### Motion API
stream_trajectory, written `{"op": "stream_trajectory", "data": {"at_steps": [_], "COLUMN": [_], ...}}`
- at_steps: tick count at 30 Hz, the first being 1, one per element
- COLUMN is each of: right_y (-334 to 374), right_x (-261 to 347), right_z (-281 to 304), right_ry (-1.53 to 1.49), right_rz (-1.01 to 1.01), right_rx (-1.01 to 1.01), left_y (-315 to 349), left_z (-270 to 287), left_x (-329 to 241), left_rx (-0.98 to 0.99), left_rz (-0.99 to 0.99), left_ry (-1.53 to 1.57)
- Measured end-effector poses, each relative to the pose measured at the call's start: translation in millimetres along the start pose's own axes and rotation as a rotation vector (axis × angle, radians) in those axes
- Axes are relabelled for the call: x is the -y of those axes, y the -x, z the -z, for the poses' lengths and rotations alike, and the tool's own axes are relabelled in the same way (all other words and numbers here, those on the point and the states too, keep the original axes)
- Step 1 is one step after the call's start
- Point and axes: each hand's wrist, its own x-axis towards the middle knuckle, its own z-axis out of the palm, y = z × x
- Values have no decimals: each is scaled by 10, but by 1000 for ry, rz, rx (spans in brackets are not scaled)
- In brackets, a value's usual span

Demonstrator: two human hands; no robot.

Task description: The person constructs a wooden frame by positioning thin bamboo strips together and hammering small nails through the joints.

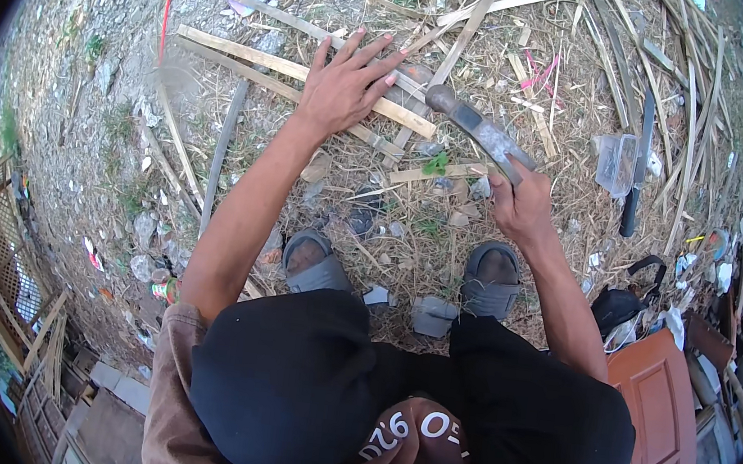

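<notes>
My left hand [346,89] lies flat with its fingers spread across several wooden or bamboo strips on the ground. A pale strip [245,52] runs under it to a blunt end near the hammer, and a greyer strip [272,11] slants in from the upper left. My right hand [524,203] is closed on a metal hammer [494,143], gripping it at the end away from its round face. That face sits just right of my left fingertips, close to the strips. The hammer's handle cannot be made out.
A long knife [645,138] with a black handle lies at the right beside a clear plastic box [616,165]. Loose strips [697,103] pile up at the far right. My sandals [318,263] are close below. A black bag [617,305] and an orange-brown panel [655,416] lie at the lower right.
</notes>
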Motion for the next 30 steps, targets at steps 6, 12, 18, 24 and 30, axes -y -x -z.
{"op": "stream_trajectory", "data": {"at_steps": [6, 12, 18, 24, 30], "right_y": [-19, 17, -11, 1, -45], "right_x": [21, -141, 4, -128, -281], "right_z": [8, 35, 121, 104, 41], "right_ry": [403, 148, 138, 381, 313], "right_rz": [-14, 197, 73, -99, 53], "right_rx": [208, 15, 171, 290, 241], "left_y": [22, -21, -40, 7, -53], "left_z": [-12, -8, 16, 2, 3], "left_x": [17, -7, 23, -13, 9], "left_rx": [-11, -1, -23, 15, 3], "left_rz": [-17, -21, -20, -13, -2], "left_ry": [6, 3, 2, 12, -9]}}
